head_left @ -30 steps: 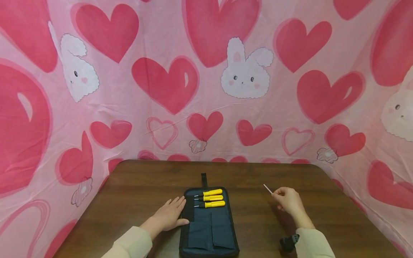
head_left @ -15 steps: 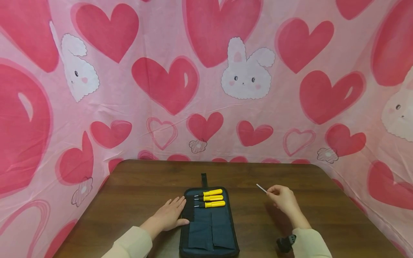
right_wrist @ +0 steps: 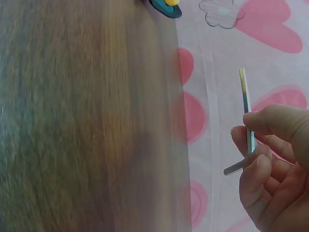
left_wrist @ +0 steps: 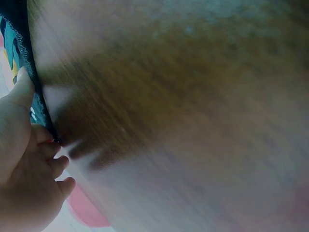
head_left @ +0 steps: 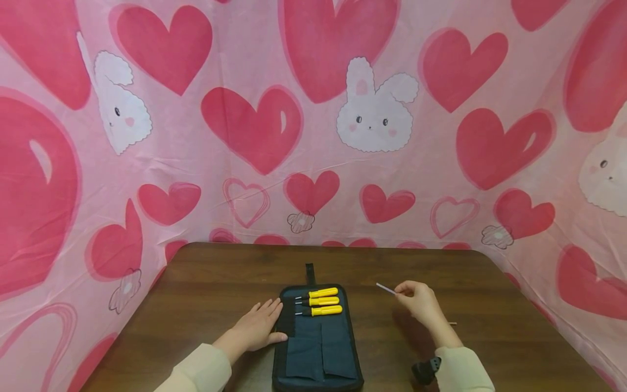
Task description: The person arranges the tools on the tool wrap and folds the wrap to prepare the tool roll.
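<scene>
Under the left hand, whose straight fingers grip nothing, lies the left edge of an unfolded tool pouch; that press likely keeps it flat. Just right of these fingers, three yellow-handled screwdrivers point their shafts toward them, seemingly slotted in. Farther right, the right hand pinches an L-shaped metal key between thumb and fingers, its long end jutting past them, perhaps to leave it free.

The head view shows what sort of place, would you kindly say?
Probably a curtained indoor workspace: pink cloth printed with hearts hangs behind and beside a brown table, where an open tool case holds yellow-handled tools.
</scene>
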{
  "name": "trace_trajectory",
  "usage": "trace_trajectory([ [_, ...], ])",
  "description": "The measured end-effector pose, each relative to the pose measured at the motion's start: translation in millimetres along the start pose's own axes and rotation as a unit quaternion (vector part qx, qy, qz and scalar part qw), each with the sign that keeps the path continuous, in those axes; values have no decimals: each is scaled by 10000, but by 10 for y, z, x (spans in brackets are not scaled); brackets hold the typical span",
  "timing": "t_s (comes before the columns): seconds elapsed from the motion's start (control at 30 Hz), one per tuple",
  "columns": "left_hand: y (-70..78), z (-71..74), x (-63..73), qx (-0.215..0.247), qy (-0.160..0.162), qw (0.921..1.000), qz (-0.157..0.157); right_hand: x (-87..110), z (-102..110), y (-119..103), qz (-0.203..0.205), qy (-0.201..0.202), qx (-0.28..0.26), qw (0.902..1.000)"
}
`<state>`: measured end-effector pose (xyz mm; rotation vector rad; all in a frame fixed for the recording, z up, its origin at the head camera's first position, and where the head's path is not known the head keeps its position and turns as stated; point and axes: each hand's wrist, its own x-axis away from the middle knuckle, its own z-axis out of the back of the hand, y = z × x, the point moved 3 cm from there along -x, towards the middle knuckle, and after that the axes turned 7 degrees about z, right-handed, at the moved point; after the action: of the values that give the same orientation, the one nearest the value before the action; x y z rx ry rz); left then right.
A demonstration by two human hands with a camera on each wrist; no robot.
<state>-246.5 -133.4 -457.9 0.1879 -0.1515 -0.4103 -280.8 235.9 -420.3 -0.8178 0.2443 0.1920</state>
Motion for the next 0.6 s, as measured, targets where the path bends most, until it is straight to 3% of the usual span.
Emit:
trace_trajectory([
  [0.6,0,1,-16,47,-46,10000,26,-31,-201,-165,148,-88,-253,9995],
])
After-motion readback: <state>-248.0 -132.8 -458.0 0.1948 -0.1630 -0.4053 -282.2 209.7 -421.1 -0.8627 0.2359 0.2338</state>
